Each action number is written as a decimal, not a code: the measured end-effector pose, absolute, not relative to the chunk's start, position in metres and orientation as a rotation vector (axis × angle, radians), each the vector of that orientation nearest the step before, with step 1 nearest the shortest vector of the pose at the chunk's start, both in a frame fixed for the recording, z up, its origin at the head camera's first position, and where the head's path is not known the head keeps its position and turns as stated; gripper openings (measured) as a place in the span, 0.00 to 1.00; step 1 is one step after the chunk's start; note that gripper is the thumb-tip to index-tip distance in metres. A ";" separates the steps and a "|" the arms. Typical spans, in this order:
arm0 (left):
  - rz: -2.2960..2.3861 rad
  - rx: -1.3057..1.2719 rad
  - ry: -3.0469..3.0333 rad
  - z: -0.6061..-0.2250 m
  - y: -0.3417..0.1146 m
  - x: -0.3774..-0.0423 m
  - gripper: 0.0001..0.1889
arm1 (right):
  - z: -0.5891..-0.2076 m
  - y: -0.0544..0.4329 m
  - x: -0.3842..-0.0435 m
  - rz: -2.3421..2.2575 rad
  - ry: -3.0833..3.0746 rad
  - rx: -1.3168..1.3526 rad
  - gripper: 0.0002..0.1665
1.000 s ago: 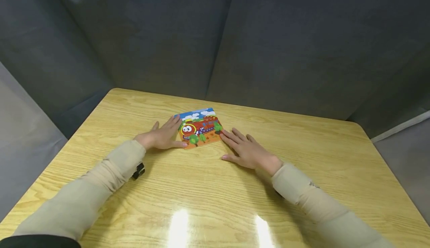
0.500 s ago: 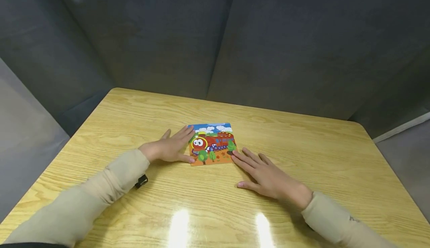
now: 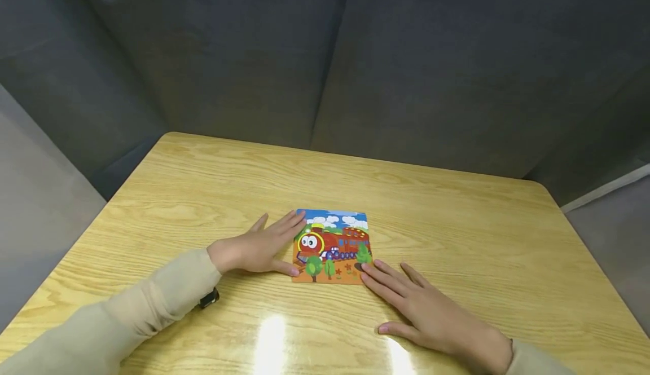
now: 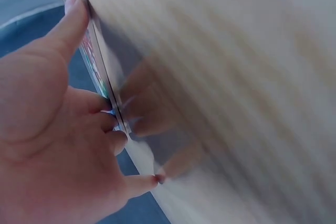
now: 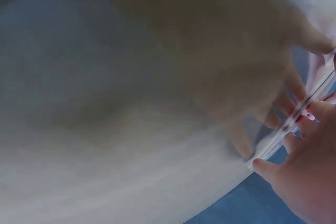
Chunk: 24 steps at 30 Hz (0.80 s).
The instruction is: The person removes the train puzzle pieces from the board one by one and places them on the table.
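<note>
A: Principal item?
B: Picture board [image 3: 333, 245], one, thin and four-cornered. Printed with a red, big-eyed train, clouds above, green trees and orange ground below. Lies flat, face up, between the two hands.

A: Left side of it?
B: Left hand [image 3: 259, 251], palm down. Fingers apart and extended; thumb at the near left corner, longer fingertips touching the far left corner. Little finger set off from the board, resting on the wood.

A: Right side?
B: Right hand [image 3: 437, 316], palm down. Fingers straight and slightly spread, tips at the near right corner. Thumb stretched out well clear of the board.

A: Does the right wrist view add detail?
B: Little. It is blurred and the board's edge looks washed out; which fingertips bear on it I cannot tell.

A: Attachments to the arms?
B: Left sleeve [image 3: 152, 296], pale, with a small black object [image 3: 209, 298] under the wrist. Right sleeve [image 3: 533, 361], likewise pale, cut by the frame.

A: Support and surroundings?
B: Table [image 3: 213, 189], yellowish wood grain, rounded far corners, two bright reflections toward the near side. Dark cloth [image 3: 244, 53] behind; pale panel [image 3: 45, 183] at far left.
</note>
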<state>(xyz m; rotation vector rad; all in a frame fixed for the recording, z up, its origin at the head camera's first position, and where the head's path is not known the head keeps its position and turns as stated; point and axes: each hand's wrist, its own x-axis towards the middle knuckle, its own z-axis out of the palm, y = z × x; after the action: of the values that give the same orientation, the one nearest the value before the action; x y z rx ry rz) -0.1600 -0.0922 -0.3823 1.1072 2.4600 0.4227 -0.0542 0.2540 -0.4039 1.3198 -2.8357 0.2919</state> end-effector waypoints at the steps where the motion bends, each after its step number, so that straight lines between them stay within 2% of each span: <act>1: 0.422 1.115 2.458 -0.382 -0.092 -0.157 0.52 | -0.404 0.255 -0.051 0.278 -2.826 1.332 0.47; 14: 0.460 1.209 2.440 -0.382 -0.095 -0.125 0.52 | -0.406 0.261 -0.014 0.102 -2.831 1.425 0.45; 24: 0.443 1.211 2.437 -0.381 -0.097 -0.118 0.52 | -0.407 0.261 -0.010 0.147 -2.687 1.482 0.45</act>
<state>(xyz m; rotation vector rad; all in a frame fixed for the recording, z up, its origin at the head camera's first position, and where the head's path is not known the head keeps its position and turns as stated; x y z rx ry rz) -0.1183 -0.0971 -0.3809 1.2109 2.4370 0.4427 -0.0103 0.2612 -0.4075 1.4824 -2.6873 0.1473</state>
